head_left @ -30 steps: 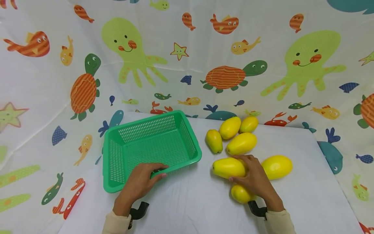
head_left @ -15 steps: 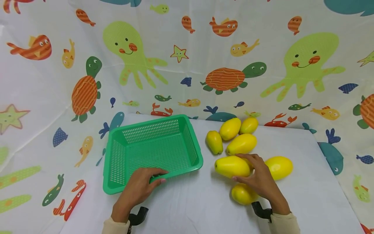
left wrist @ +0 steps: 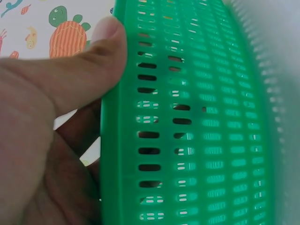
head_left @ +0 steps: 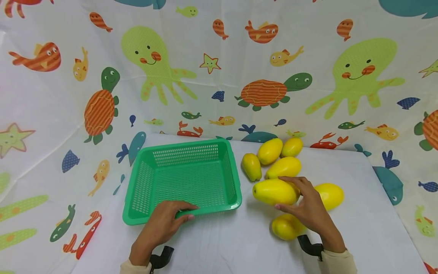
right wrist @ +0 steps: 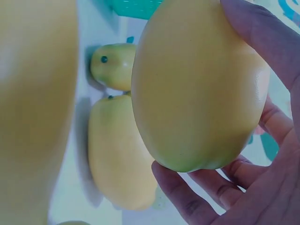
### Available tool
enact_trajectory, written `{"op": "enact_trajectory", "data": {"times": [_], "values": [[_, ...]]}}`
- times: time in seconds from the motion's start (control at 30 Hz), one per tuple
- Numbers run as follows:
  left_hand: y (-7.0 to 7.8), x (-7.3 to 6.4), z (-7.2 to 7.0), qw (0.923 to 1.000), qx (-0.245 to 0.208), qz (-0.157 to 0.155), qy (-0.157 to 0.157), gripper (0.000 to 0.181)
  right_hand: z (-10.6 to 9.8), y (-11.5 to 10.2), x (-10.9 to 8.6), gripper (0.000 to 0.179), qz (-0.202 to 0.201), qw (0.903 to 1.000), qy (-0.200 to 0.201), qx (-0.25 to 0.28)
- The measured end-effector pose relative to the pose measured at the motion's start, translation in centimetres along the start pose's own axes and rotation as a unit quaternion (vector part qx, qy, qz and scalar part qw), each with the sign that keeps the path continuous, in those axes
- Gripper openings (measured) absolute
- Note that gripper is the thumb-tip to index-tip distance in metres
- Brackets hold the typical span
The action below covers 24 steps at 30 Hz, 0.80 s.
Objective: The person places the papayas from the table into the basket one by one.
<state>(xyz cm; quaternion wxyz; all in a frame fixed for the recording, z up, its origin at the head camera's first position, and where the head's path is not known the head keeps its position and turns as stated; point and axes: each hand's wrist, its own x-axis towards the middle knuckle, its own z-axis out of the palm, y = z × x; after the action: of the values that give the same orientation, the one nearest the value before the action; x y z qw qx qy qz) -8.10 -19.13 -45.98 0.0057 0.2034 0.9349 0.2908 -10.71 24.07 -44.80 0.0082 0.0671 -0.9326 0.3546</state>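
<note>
My left hand (head_left: pixel 164 219) grips the near rim of a green perforated plastic basket (head_left: pixel 219 209). In the left wrist view the thumb (left wrist: pixel 89 68) lies outside the basket wall, with the fingers behind it on the inner side. My right hand (head_left: pixel 309 207) holds a smooth yellow papaya (head_left: pixel 273 191) by its right end, between thumb and fingers. A shadow shows on the cloth below this papaya, its narrow end pointing left toward the basket. The right wrist view shows fingertips at the papaya's greenish rounded end (right wrist: pixel 192 161). Nothing lies inside the basket.
Right of the basket, a smaller fruit (head_left: pixel 251 167) and several more yellow ones, such as the papaya (head_left: pixel 284 168), lie grouped at the back. One fruit (head_left: pixel 287 227) lies in front of the right hand, another (head_left: pixel 330 196) behind it. A sea-animal-print curtain (head_left: pixel 219 83) backs the white-covered table.
The right hand has moved slightly right and up with the papaya, which now looks raised off the cloth. The basket has shifted a little right and turned straighter, with the left hand on its rim.
</note>
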Motion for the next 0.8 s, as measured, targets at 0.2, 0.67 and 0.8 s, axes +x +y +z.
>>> {"op": "enact_trajectory", "data": {"times": [0.2,0.67,0.8], "values": [[0.3,-0.2,-0.1,0.9998,-0.014,-0.008,-0.011,0.028,-0.2,-0.5,0.1,0.080,-0.020,0.9997,0.010,0.007],[0.9,-0.5,0.0,0.9992,-0.029,-0.001,-0.028,0.027,-0.3,-2.2,1.1,0.080,-0.066,0.9977,0.018,0.006],[1.0,-0.5,0.0,0.9991,-0.029,0.000,-0.032,0.026,-0.4,-2.7,1.5,0.080,-0.083,0.9963,0.015,0.018]]}}
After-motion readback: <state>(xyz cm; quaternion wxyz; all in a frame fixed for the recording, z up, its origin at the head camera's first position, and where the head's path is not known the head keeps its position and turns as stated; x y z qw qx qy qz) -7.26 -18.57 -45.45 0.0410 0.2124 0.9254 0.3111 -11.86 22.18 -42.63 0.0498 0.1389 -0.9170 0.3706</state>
